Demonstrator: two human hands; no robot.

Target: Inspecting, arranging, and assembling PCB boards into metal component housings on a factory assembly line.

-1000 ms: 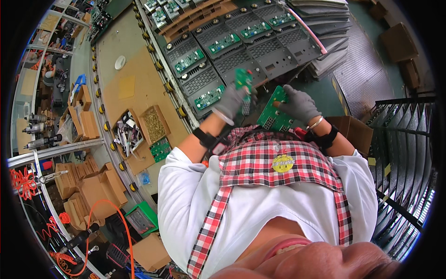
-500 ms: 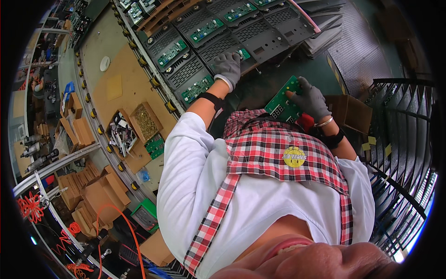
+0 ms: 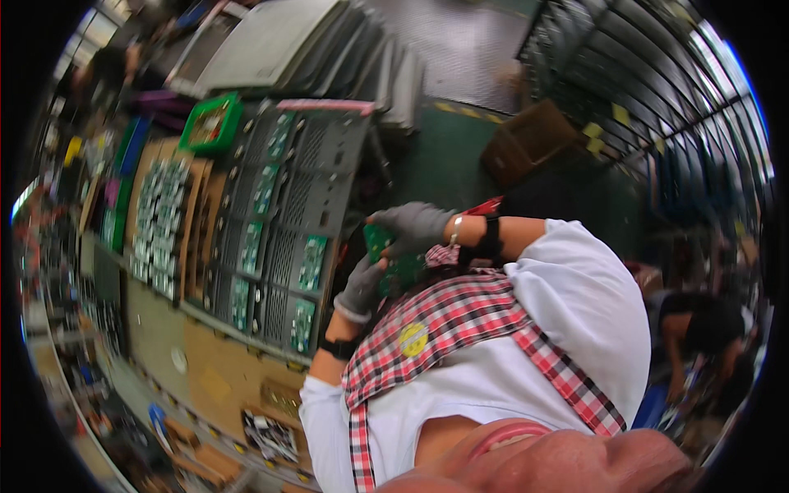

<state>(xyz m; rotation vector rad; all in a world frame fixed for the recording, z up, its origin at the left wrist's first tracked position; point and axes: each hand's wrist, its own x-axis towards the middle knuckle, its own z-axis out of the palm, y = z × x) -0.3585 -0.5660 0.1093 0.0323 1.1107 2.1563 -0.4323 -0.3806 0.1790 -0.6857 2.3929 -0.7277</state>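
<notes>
A green circuit board (image 3: 404, 273) is held in front of my apron, between both gloved hands. My right hand (image 3: 415, 226), in a grey glove, reaches across from the right and is closed on the board's far part, its fingers bent over the edge. Nearer, at the board's left edge, my left hand (image 3: 362, 287) is closed on it, thumb against the board's face. Left of my hands lie dark grey slotted panels (image 3: 311, 185) in rows; several carry small green circuit boards (image 3: 312, 261). Motion blur hides fine detail on the held board.
Beyond the panels are a green bin (image 3: 210, 123) and a stack of flat panels (image 3: 275, 45). Many small boards (image 3: 160, 218) fill a tray on the left. A brown carton (image 3: 526, 144) stands on the floor near dark racks (image 3: 612, 74). Another person (image 3: 703, 329) bends at the right.
My left hand has left the panels and joined my right hand at the circuit board. The view has swung round, moving the panels leftward and bringing the racks farther into sight.
</notes>
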